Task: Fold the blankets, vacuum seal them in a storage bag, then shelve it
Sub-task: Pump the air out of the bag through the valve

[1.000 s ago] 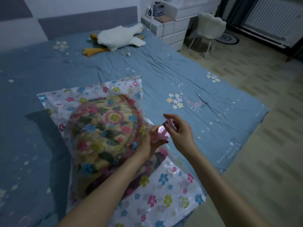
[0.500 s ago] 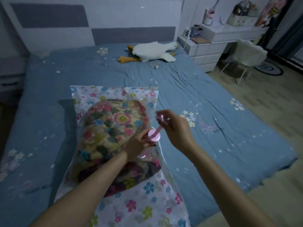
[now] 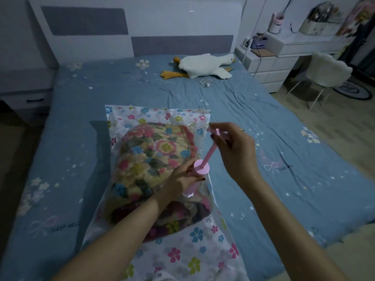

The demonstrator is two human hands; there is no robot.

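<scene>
A clear storage bag (image 3: 182, 258) printed with small flowers lies on the blue bed (image 3: 274, 138). Inside it sits a folded floral blanket (image 3: 154, 159). A pink hand pump (image 3: 200, 170) stands on the bag's right side, its body pressed down onto the bag. My left hand (image 3: 182, 179) grips the pump's body just under its round top. My right hand (image 3: 233, 145) holds the pump's handle, and the thin pink rod is drawn well out of the body, slanting up to the right.
A white plush goose (image 3: 205, 66) and a coiled white cable (image 3: 206, 83) lie near the headboard. White drawers (image 3: 263, 65) and a desk stand right of the bed, with a white chair (image 3: 326, 72). A nightstand (image 3: 26, 96) is at the left.
My right hand has pulled the pump handle up and away, so the rod is now drawn far out of the body. The view has also swung left and up toward the headboard.
</scene>
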